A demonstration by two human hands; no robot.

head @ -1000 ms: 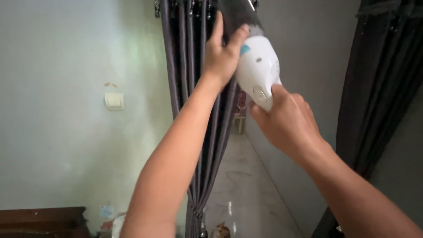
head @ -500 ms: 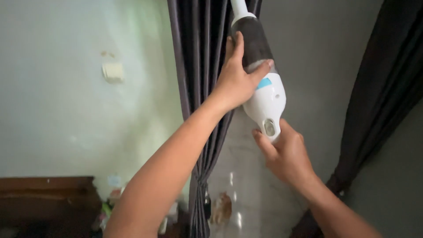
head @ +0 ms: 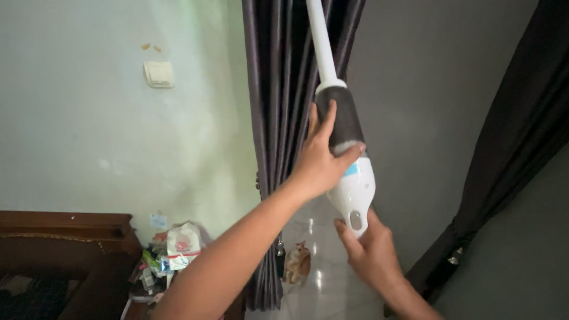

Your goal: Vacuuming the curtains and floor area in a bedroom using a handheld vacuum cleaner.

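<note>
— Vacuum position? Where does the handheld vacuum sit against the grey curtain?

— Just right of its folds, long axis nearly upright, white tube running up past the top edge.

— Hands?

— Left hand wraps the dark dust canister; right hand grips the handle end below, nearer the person. Both closed on it.

— Beyond?

— Wall switch well left of the curtain.

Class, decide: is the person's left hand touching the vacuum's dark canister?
Touching. The head view shows the left hand wrapped round the vacuum's dark canister, thumb and fingers pressed flat on it.
</note>
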